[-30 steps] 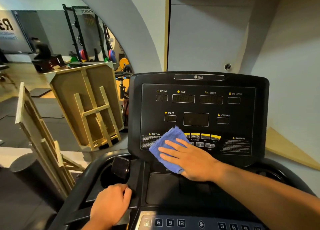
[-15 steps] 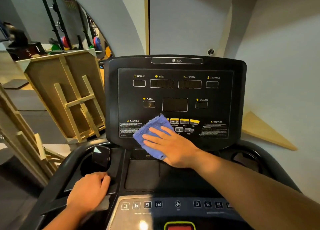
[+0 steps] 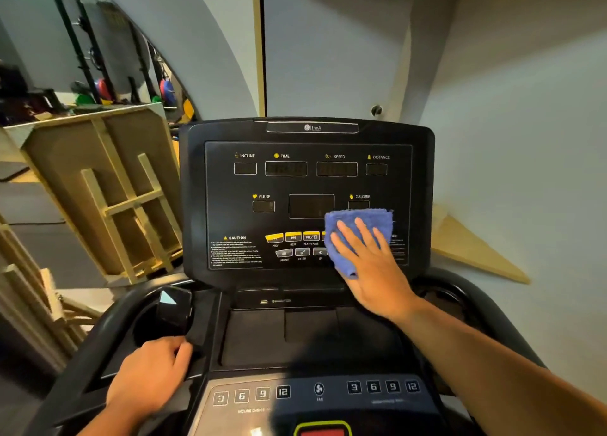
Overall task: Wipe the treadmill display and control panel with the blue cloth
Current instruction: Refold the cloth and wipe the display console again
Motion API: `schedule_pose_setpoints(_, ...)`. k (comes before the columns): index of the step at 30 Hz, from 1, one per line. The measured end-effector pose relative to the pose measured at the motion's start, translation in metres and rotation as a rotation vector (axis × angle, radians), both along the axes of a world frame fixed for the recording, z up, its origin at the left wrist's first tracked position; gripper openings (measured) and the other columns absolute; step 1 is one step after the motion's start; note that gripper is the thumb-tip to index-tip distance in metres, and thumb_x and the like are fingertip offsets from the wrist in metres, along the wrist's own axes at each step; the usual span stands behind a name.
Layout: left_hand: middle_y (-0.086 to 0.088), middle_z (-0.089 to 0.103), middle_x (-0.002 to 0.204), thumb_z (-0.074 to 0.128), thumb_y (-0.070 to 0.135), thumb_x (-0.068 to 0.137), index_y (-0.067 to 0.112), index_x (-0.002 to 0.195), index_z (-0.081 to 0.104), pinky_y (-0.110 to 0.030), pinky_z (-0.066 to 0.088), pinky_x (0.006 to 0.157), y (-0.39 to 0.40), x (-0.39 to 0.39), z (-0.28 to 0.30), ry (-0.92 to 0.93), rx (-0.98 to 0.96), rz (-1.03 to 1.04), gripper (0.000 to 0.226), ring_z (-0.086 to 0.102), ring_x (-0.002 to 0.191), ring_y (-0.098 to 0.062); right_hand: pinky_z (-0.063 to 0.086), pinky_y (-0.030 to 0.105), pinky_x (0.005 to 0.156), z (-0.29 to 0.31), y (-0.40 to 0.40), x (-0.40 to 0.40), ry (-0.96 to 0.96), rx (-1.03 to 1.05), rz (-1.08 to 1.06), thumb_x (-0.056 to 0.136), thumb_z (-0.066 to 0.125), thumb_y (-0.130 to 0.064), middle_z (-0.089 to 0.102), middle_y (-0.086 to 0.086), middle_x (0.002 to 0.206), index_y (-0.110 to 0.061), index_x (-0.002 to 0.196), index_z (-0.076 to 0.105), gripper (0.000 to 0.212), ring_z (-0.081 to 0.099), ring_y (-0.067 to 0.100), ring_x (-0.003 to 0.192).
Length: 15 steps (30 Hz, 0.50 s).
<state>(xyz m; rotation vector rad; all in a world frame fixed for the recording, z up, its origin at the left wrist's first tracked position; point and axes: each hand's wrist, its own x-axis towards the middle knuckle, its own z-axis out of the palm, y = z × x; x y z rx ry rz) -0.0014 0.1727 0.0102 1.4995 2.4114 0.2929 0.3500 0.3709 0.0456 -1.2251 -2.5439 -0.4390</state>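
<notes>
The black treadmill display point(image 3: 295, 186) stands upright ahead, its readout windows dark and yellow buttons along the lower middle. My right hand point(image 3: 371, 264) lies flat with fingers spread, pressing the blue cloth point(image 3: 368, 222) against the display's lower right, over the right caution text and the last yellow button. The lower control panel point(image 3: 315, 393) with numbered keys and a fan button sits nearest me. My left hand point(image 3: 147, 379) is curled over the treadmill's left handrail point(image 3: 98, 343).
A dark phone-like object point(image 3: 174, 307) stands in the left cup holder. Wooden frames point(image 3: 108, 192) lean to the left of the treadmill. A pale wall is close behind and to the right, with a wooden wedge point(image 3: 473, 248). Gym racks and weight plates stand far left.
My right hand has slid the blue cloth from the lower left of the display across the yellow buttons to the lower right. The left hand has stayed on the rail.
</notes>
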Motion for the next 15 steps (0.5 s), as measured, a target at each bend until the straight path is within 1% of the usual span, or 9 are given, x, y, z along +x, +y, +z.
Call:
schedule_pose_setpoints(2,0.009,0.065,0.07,0.044,0.038,0.102,0.03,0.069,0.064,-0.036,0.049,0.07,0.0,0.0,-0.001,0.006,-0.01,0.011,0.039,0.061,0.069,-0.015,0.005,0.051,0.124,0.001,-0.002,-0.038,0.053,0.0,0.035,0.095,0.054,-0.04,0.006,-0.003,0.169,-0.025,0.16,0.018,0.076,-0.004,0.026,0.155)
schedule_pose_setpoints(4,0.01,0.065,0.069,0.044,0.036,0.103,0.03,0.069,0.064,-0.034,0.047,0.068,-0.001,0.004,0.002,0.008,0.004,-0.002,0.04,0.06,0.067,-0.011,-0.003,0.049,0.124,-0.002,-0.005,-0.054,-0.056,0.004,0.146,0.096,0.043,-0.042,0.005,-0.002,0.169,-0.023,0.16,0.017,0.072,-0.005,0.027,0.155)
schedule_pose_setpoints(5,0.01,0.064,0.069,0.044,0.036,0.104,0.03,0.069,0.064,-0.031,0.045,0.066,0.0,0.005,0.005,0.004,0.011,-0.014,0.041,0.058,0.065,-0.008,-0.008,0.046,0.124,-0.005,-0.005,-0.049,-0.134,0.002,0.199,0.096,0.037,-0.043,0.002,-0.002,0.169,-0.023,0.161,0.015,0.071,-0.008,0.026,0.155)
schedule_pose_setpoints(7,0.012,0.063,0.07,0.044,0.035,0.105,0.031,0.072,0.066,-0.027,0.043,0.064,0.0,0.007,0.009,-0.009,0.005,-0.029,0.04,0.056,0.064,-0.004,-0.012,0.04,0.123,-0.011,-0.006,-0.019,-0.214,-0.03,0.248,0.097,0.035,-0.04,-0.002,-0.005,0.169,-0.025,0.161,0.01,0.07,-0.012,0.02,0.154)
schedule_pose_setpoints(9,0.013,0.063,0.074,0.044,0.037,0.105,0.033,0.075,0.068,-0.029,0.045,0.069,0.002,0.006,0.01,-0.02,-0.017,-0.021,0.039,0.055,0.066,-0.004,-0.007,0.039,0.123,-0.02,-0.005,0.022,-0.211,-0.02,0.189,0.094,0.036,-0.037,0.001,-0.006,0.169,-0.027,0.16,0.009,0.072,-0.009,0.018,0.155)
schedule_pose_setpoints(12,0.013,0.065,0.078,0.044,0.04,0.104,0.038,0.076,0.069,-0.031,0.048,0.073,0.004,0.002,0.007,-0.024,-0.05,-0.007,0.038,0.057,0.072,-0.005,0.004,0.044,0.123,-0.031,-0.008,0.074,-0.104,-0.03,0.021,0.088,0.042,-0.032,0.009,-0.002,0.169,-0.027,0.161,0.009,0.08,-0.003,0.022,0.156)
schedule_pose_setpoints(14,0.013,0.065,0.082,0.043,0.041,0.104,0.039,0.078,0.069,-0.031,0.048,0.075,0.005,0.002,0.008,-0.015,-0.061,-0.006,0.037,0.057,0.075,-0.007,0.007,0.046,0.122,-0.026,-0.002,0.082,-0.01,-0.032,-0.055,0.089,0.051,-0.027,0.008,0.001,0.169,-0.027,0.16,0.007,0.084,-0.004,0.023,0.156)
schedule_pose_setpoints(15,0.012,0.066,0.085,0.043,0.042,0.104,0.04,0.08,0.07,-0.031,0.049,0.076,0.006,0.002,0.008,-0.014,-0.064,-0.006,0.037,0.058,0.077,-0.008,0.01,0.048,0.123,-0.017,0.006,0.077,0.062,-0.024,-0.09,0.092,0.053,-0.026,0.009,0.003,0.169,-0.026,0.16,0.006,0.082,-0.002,0.024,0.156)
